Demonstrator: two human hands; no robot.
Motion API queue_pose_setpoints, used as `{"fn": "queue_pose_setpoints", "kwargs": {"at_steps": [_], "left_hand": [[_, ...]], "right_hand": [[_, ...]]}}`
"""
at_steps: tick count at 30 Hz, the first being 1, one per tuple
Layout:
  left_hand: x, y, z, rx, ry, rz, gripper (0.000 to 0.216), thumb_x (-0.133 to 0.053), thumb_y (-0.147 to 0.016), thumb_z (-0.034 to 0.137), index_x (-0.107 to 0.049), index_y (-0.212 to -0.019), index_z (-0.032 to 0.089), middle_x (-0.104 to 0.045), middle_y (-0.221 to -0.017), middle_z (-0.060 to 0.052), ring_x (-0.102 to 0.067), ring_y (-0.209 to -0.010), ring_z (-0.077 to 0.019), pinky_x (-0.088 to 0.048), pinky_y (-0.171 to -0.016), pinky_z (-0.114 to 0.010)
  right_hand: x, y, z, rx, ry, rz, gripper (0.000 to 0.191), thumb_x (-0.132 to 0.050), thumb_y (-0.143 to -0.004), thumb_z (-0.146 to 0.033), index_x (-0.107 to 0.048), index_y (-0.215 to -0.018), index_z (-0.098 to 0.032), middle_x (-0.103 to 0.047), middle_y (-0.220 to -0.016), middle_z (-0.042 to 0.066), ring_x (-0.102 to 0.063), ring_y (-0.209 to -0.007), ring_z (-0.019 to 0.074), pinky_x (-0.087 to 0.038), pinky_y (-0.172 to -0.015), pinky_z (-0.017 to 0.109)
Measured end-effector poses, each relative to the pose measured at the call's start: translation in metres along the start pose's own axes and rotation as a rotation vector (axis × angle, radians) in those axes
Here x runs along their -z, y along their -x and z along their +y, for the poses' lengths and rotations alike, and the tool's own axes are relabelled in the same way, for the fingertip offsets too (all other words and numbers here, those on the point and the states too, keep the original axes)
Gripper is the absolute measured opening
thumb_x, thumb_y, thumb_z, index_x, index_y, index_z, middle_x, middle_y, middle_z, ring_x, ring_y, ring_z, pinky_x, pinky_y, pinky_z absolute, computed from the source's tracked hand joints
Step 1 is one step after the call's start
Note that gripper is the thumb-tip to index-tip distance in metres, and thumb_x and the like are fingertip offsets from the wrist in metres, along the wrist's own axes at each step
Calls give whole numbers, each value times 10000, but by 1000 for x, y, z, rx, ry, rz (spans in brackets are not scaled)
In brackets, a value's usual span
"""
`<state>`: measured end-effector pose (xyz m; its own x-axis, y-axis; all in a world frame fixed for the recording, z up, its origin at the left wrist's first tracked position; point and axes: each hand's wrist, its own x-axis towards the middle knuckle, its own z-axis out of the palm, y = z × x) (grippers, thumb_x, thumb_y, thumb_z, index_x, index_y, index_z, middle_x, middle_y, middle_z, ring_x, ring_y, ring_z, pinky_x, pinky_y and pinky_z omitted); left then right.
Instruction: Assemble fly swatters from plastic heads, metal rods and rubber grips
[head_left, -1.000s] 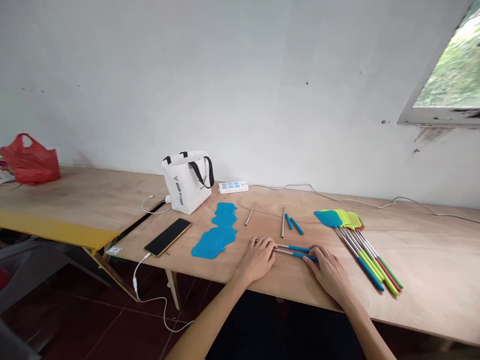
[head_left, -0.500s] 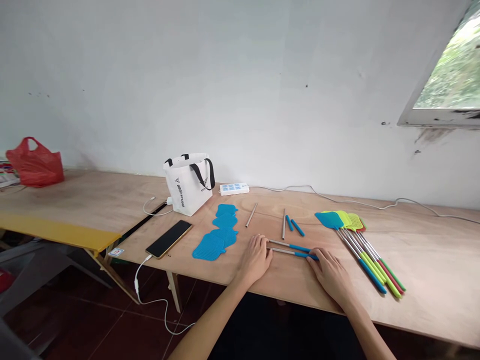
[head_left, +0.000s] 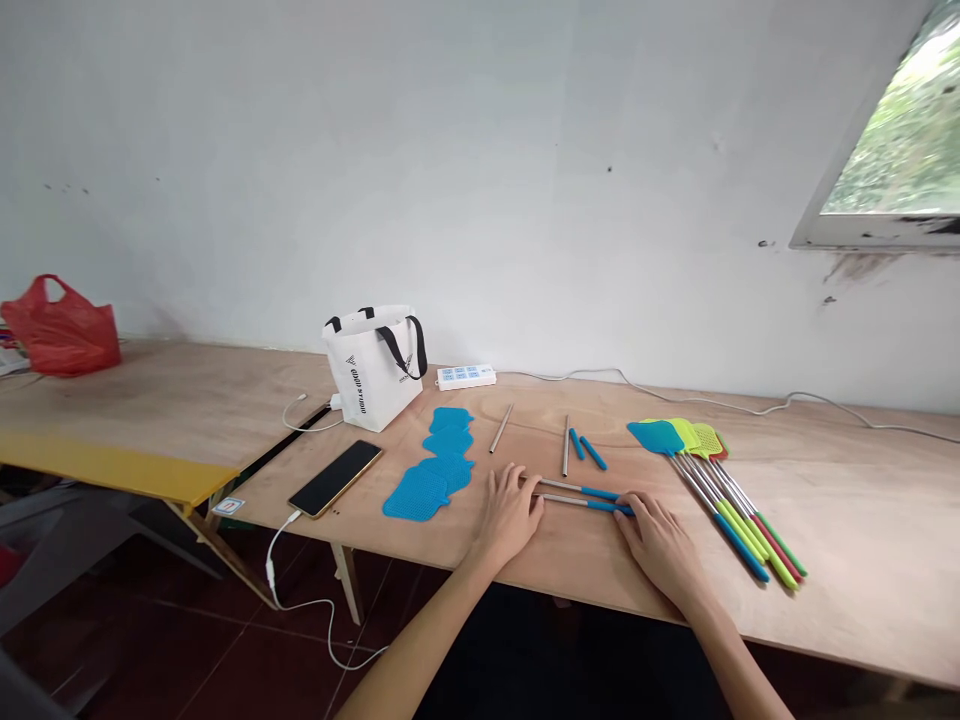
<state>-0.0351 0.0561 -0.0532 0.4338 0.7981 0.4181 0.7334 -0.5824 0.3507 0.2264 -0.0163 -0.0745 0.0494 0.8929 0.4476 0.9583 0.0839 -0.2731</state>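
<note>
Lying between fingers (head_left: 515, 478) of left hand (head_left: 507, 515) and right hand (head_left: 660, 537): two blue-handled rods (head_left: 579, 489).

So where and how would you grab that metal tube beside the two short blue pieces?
Probably its middle, pinched across from above: the metal tube is thin, straight and lies flat. The blue pieces lie close on its right, so mind that side.

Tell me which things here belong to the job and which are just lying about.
Probably part of the job:
two blue-gripped rods, reaching from left hand to right hand
flat blue swatter heads
bare metal rods
loose blue grips
whole swatters

Probably just lying about:
phone
white bag
power strip
red bag
</note>
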Motion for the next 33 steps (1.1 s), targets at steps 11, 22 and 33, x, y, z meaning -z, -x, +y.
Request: {"fn": "queue_pose_setpoints", "kwargs": {"at_steps": [11,22,33], "left_hand": [[-6,2,-5,-59,-33,-3,396,-436,-1016,286,-473,-1404,219,-536,-1440,-131,-439,-1393,-310,-384,-1149,-526],[3,2,1,-82,-11,21,195,-485,-984,213,-511,-1178,209,-597,-1291,-113,-512,-1294,-279,-397,-1130,-485],[5,0,3,-100,-36,11,86,-503,-985,205,-532,-1063,227,-596,-1243,-100,-522,-1263,-277,-411,-1103,-484]], "right_hand": [[-1,1,-2,-40,12,3,361,-300,-996,-325,-505,-1275,-224,-648,-1252,117,-603,-1179,291,-441,-990,454],[0,0,2,-18,73,-20,315,-280,-1020,-385,-502,-1174,-223,-661,-1175,115,-621,-1111,304,-442,-947,434],[-1,-1,2,26,93,-21,328,-295,-1024,-341,-497,-1249,-213,-655,-1196,123,-608,-1145,301,-424,-969,429]]}}
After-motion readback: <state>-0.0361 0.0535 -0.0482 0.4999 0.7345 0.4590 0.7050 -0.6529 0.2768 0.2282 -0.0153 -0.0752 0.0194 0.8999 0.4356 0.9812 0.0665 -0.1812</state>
